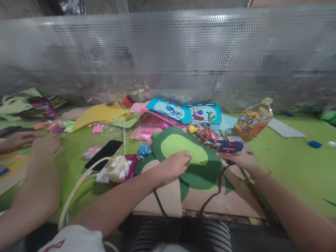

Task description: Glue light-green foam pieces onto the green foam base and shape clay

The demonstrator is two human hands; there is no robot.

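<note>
Rounded, layered green paper cutout (181,144) lies on the bright-green table (288,168) — left hand (178,163) curled at its pale part, grip unclear; right hand (240,159) gripping a dark-blue plastic glue gun (229,146).

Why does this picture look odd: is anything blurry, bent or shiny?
Head view: sheen near the top of the perforated screen, plus pixelated patches over it; head view: the glue gun and right hand look soft; head view: the right forearm seems stretched, perhaps by a wide lens.
</note>
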